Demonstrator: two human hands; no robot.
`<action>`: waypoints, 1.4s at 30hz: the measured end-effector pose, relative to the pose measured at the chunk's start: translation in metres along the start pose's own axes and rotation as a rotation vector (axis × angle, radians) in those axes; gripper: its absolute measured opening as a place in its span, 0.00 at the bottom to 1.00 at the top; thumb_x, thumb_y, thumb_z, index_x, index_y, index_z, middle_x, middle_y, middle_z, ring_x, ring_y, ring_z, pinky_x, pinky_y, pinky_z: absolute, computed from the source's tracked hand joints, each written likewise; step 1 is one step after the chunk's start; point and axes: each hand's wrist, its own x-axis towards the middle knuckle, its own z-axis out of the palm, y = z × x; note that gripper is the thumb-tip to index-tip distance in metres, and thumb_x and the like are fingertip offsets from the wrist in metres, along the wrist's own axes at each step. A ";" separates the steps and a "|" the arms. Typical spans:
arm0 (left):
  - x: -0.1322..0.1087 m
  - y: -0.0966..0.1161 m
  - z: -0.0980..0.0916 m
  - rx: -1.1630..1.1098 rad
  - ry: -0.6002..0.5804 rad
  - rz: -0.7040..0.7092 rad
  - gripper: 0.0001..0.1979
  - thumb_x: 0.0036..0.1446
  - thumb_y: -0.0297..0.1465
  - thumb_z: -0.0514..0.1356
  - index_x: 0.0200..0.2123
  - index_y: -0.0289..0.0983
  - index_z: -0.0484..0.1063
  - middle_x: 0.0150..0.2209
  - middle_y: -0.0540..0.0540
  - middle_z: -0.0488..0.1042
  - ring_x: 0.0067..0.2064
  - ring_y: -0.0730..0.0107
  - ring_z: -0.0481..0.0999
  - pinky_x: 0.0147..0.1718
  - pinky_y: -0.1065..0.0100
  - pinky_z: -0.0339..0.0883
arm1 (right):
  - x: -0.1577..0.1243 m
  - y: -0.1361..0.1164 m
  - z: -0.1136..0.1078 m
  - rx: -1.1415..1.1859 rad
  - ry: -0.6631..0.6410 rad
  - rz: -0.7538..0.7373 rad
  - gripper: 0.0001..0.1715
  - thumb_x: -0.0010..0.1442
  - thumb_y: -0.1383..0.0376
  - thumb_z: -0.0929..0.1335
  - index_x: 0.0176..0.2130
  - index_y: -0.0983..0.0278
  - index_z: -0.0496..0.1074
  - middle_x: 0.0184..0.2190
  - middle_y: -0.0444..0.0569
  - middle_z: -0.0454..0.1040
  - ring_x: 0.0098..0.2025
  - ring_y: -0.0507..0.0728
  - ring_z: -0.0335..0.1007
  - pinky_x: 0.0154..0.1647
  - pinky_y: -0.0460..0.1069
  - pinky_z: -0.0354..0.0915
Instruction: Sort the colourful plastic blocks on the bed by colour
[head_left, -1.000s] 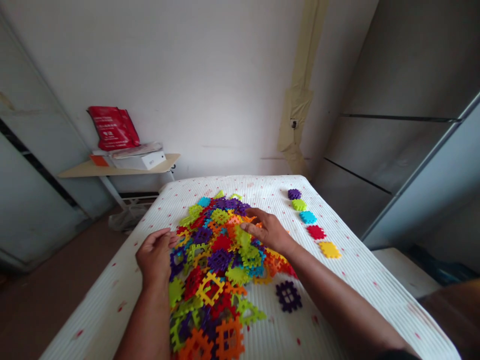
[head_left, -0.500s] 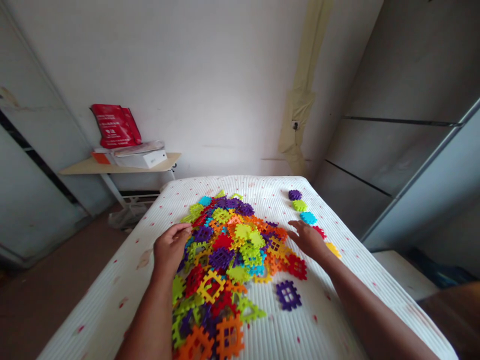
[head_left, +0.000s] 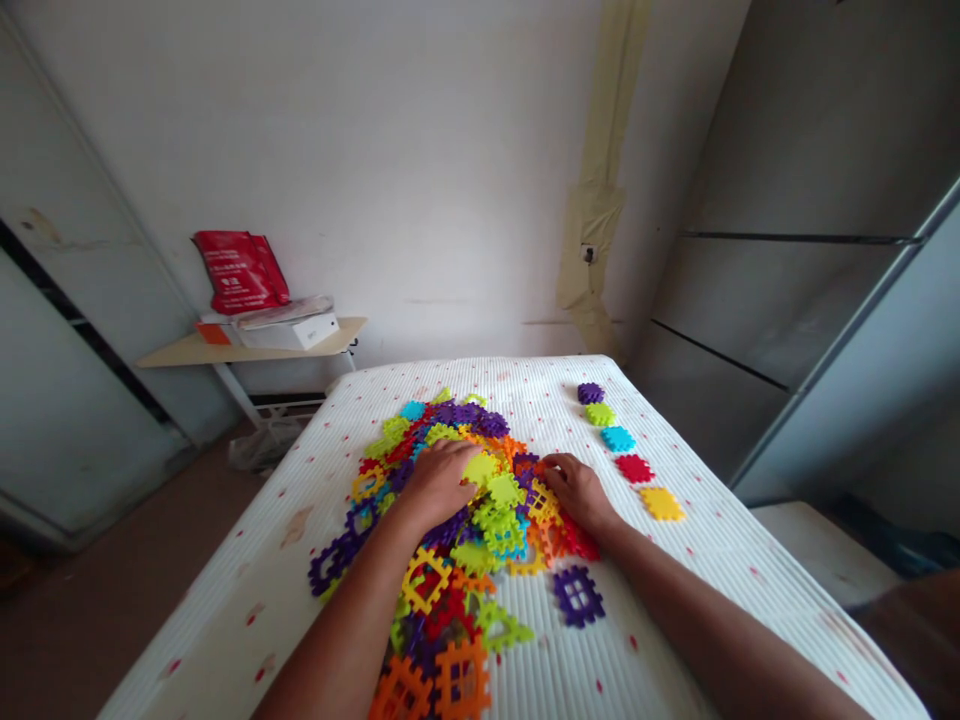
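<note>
A heap of coloured plastic interlocking tiles (head_left: 450, 590) with toothed edges, some solid and some window-like, spreads over the table. My left hand (head_left: 441, 485) reaches across the heap, its fingers and thumb closed about the left edge of a solid lime green tile (head_left: 481, 468). More lime green tiles (head_left: 506, 490) lie just right of it. At the heap's right side my right hand (head_left: 579, 488) rests low, fingers bent onto orange and purple tiles; their tips are partly hidden. Below that hand, a purple window tile (head_left: 578, 596) lies apart.
Along the table's right side runs a row of tiles: purple (head_left: 590, 393), lime green (head_left: 600, 414), blue (head_left: 618, 438), red (head_left: 634, 468) and yellow (head_left: 662, 503). A white ribbed cloth (head_left: 292, 480) covers the table. A red bag (head_left: 240, 272) sits on a side shelf.
My left hand has moved right from the heap's left edge onto its middle. My right hand has come slightly left and down onto the heap's right edge, uncovering the red and yellow row tiles.
</note>
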 end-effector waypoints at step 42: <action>-0.039 -0.026 0.011 -0.696 0.734 -0.392 0.17 0.49 0.41 0.60 0.41 0.38 0.74 0.39 0.45 0.78 0.41 0.62 0.76 0.45 0.61 0.69 | 0.058 0.032 -0.026 -0.002 0.322 0.278 0.19 0.54 0.66 0.60 0.43 0.65 0.73 0.27 0.46 0.74 0.30 0.53 0.69 0.32 0.46 0.62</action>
